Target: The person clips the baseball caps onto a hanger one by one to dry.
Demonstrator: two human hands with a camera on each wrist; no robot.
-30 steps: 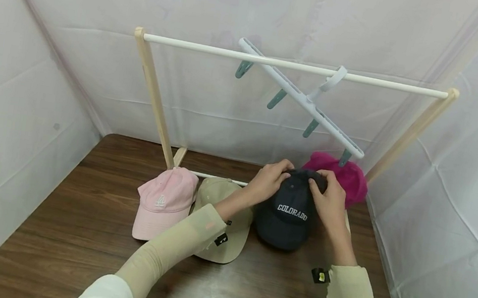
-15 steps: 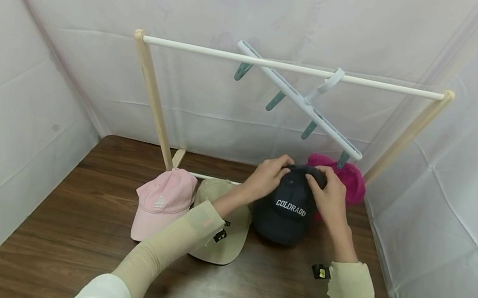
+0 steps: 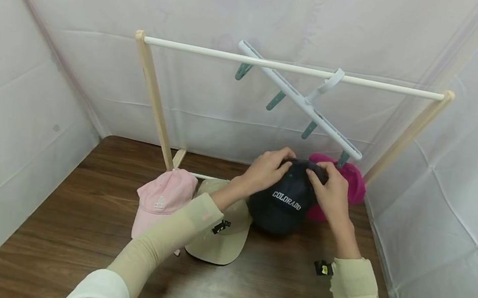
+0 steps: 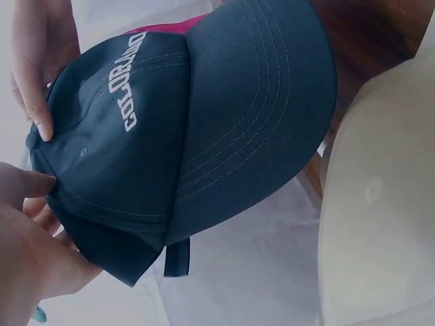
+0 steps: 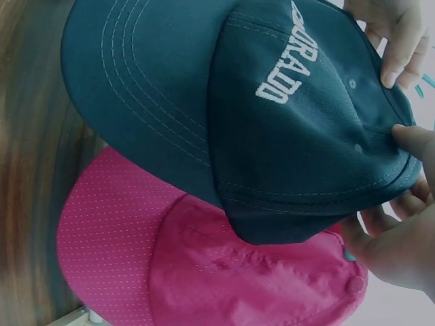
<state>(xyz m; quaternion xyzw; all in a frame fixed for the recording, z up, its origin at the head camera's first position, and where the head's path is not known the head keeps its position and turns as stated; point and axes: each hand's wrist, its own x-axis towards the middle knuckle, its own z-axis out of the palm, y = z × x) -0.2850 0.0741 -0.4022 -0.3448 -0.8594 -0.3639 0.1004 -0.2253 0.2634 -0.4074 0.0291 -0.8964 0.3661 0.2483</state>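
Both hands hold a dark navy baseball cap (image 3: 282, 201) lettered COLORADO by the top of its crown, brim hanging down. My left hand (image 3: 267, 171) pinches the crown's left side, thumb in front and fingers behind. On the right side, my right hand (image 3: 332, 190) pinches it the same way. In the left wrist view the cap's strap end (image 4: 177, 258) dangles below the crown. A magenta cap (image 3: 351, 182) hangs behind at the right, under the end clip (image 3: 343, 158) of a white clip hanger (image 3: 301, 99). The hanger's three other clips hold nothing.
A wooden rack with a white rail (image 3: 189, 48) carries the hanger, slanted across it. A pink cap (image 3: 168, 192) and a beige cap (image 3: 226, 239) rest on the brown wooden table (image 3: 87, 214) at the left. White fabric walls (image 3: 20, 103) enclose the table.
Both hands have lifted the navy cap slightly and shifted it a little left. More of the magenta cap's lower part shows beside it. The other caps and the hanger stay put.
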